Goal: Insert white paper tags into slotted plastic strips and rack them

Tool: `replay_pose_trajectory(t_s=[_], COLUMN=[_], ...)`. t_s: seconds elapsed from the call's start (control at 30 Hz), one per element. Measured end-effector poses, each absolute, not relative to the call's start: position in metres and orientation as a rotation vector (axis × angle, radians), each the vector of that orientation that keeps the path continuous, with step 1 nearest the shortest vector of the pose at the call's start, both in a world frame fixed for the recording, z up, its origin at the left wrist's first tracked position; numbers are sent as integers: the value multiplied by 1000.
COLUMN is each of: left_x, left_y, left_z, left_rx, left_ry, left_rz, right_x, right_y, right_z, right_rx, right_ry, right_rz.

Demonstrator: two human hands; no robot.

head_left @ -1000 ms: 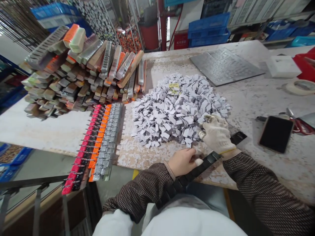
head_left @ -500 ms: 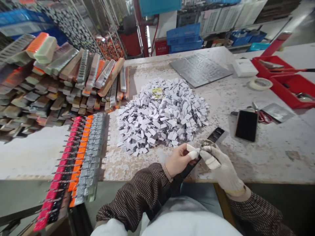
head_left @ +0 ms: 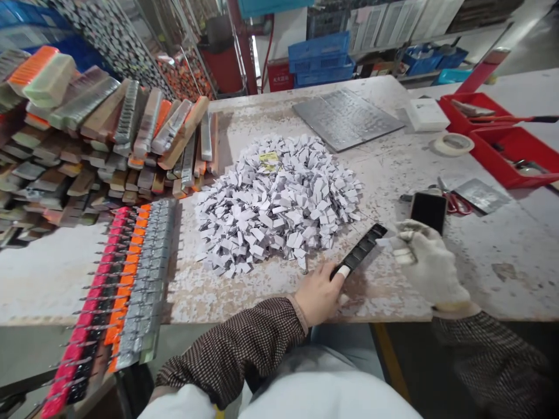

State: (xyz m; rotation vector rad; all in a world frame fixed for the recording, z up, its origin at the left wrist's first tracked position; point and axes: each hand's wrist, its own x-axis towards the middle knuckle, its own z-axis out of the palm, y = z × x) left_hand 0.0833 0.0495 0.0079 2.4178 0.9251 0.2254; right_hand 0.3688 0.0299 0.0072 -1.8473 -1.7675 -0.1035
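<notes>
My left hand (head_left: 319,294), with white coverings on its fingertips, is closed around the near end of a black slotted strip (head_left: 360,250). The strip's far end points away and to the right over the table. To its right, my right hand (head_left: 423,259) in a whitish glove is closed in a pinch on a small white tag (head_left: 384,242), apart from the strip or barely at its edge; I cannot tell which. Just beyond both hands lies a large heap of white tags (head_left: 279,203) with a yellow label (head_left: 268,160) on it.
Stacked wooden and coloured bars (head_left: 100,145) stand at the left, and pink, orange and grey strips (head_left: 131,279) jut over the table edge. At the right lie a phone (head_left: 428,212), scissors (head_left: 456,202), a tape roll (head_left: 453,144) and red bins (head_left: 510,157). A grey sheet (head_left: 347,118) lies farther back.
My hands were together over the strip; the right hand has moved away to the right with a white tag. My left hand now grips the strip's near end, and more of its slots show.
</notes>
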Motion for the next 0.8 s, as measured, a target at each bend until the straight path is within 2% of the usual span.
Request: replay_pose_trajectory(t_s=[0.23,0.8], left_x=[81,80], left_y=[34,36], left_z=[-1,4], left_rx=[2468,2450], left_ry=[937,906], left_rz=[171,94], right_x=[394,408], right_y=[59,80], right_z=[9,27], right_rx=[-1928,-1973], right_ry=[-1886,-2186], right_rz=[-276,-252])
